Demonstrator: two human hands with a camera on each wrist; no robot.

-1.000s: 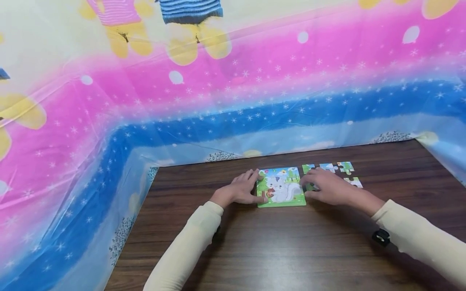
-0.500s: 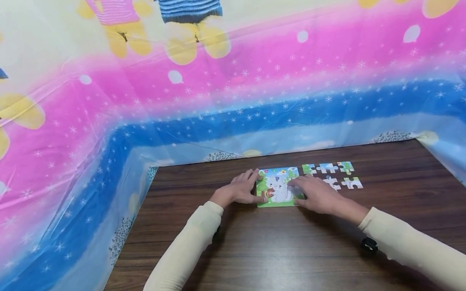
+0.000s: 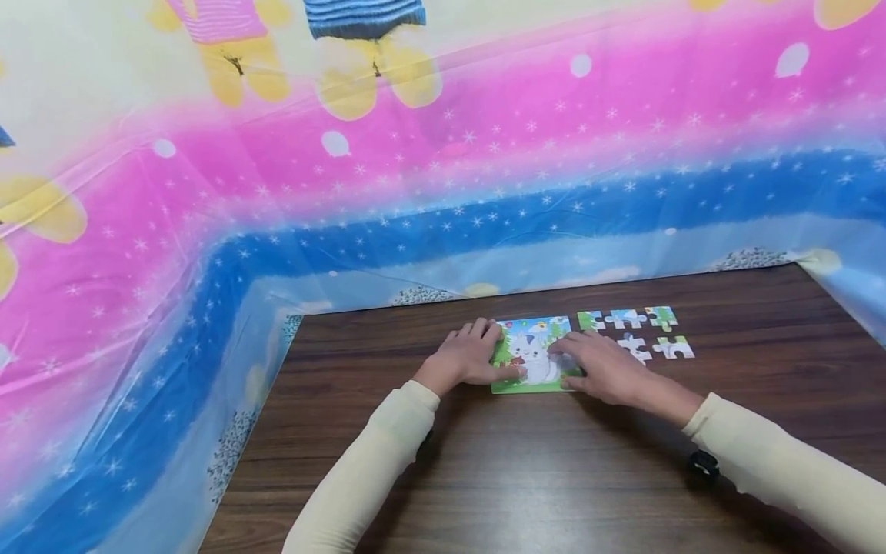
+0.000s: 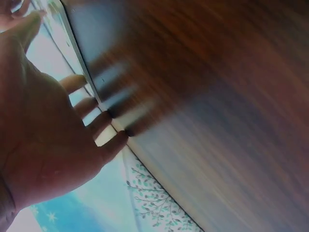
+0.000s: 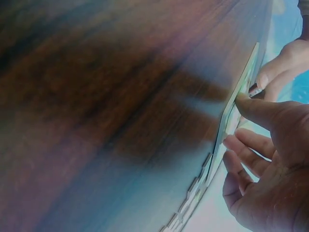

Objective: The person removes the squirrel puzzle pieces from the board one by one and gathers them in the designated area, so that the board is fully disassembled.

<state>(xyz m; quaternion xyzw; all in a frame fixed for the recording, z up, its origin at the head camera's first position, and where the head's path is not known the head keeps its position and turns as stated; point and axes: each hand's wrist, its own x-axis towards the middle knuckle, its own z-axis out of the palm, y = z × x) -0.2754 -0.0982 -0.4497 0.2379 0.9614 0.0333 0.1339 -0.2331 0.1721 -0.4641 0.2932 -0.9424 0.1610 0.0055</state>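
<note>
A picture puzzle board [image 3: 536, 377] with a white animal on green and blue lies flat near the table's far edge. My left hand [image 3: 469, 355] is at its left side, thumb reaching over the lower part of the picture. The left wrist view shows that hand [image 4: 48, 130] with spread fingers, fingertips down at the table. My right hand [image 3: 602, 365] covers part of the board's right side. In the right wrist view its thumb [image 5: 256, 108] rests on the board's near edge, and the other fingers bend loosely beside it. The area under the right palm is hidden.
Several loose jigsaw pieces [image 3: 626, 318] lie in two rows right of the board, the lower row partly behind my right hand. A printed cloth [image 3: 443, 231] hangs behind the dark wooden table [image 3: 512, 469].
My right hand has moved left from beside the board onto its right part, uncovering more loose pieces. My left thumb has shifted further in over the picture.
</note>
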